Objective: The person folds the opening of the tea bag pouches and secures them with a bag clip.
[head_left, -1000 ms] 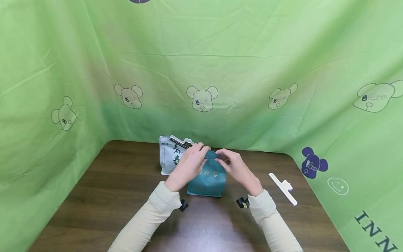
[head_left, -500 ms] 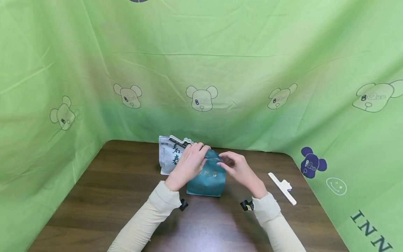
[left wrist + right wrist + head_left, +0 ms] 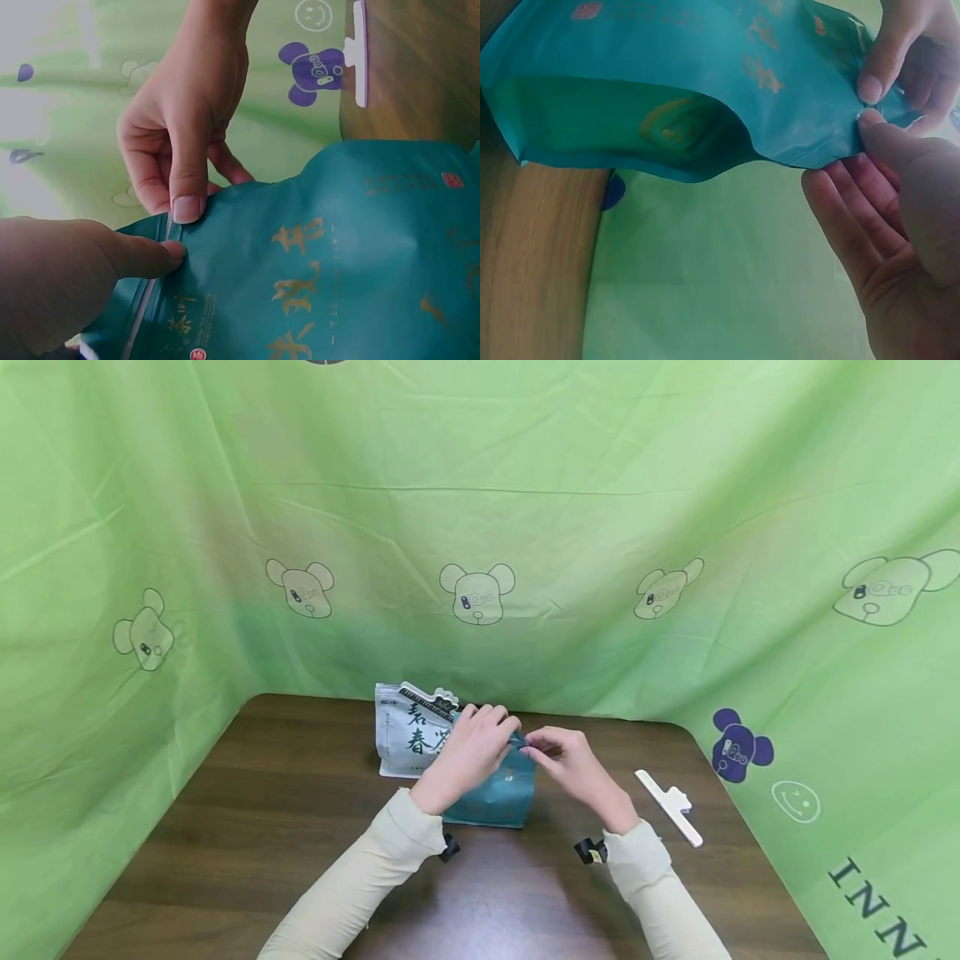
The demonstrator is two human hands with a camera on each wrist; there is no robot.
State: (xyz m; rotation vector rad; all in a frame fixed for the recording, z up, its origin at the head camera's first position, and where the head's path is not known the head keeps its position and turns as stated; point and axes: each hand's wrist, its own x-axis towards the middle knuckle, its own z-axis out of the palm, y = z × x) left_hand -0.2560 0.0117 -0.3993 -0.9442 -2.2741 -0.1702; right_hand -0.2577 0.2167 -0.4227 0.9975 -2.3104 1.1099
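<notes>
1. Left hand (image 3: 468, 756), as I watch from my remote seat, grips the top of the teal pouch (image 3: 491, 800); the left wrist view shows its thumb lying on the front face, across the pale seal strip (image 3: 139, 324).
2. Right hand (image 3: 576, 764) pinches the same upper edge at its right end, thumb in front and fingers behind. I read both hands as clamped on the film, their thumb tips just beside each other.
3. The pouch stands on the brown table (image 3: 262, 827), in front of and to the right of a pale pouch (image 3: 401, 747) that wears a black-and-white clip (image 3: 429, 700). A white clip (image 3: 670, 807) lies well apart on the right, touched by neither hand.
4. I judge the film thin, soft and smooth: light to steer, quick to crease, perhaps a little slippery. Its side gusset (image 3: 592, 124) folds inward in the right wrist view, so I expect the walls to yield under a squeeze. How full it is, I cannot tell.
5. For a hold, I would favour the flat band along the strip, thumb in front and fingertips behind, where the layers meet and should be stiffest. Gripping mid-panel would probably buckle it. The contents are hidden, so I would press gently there.
</notes>
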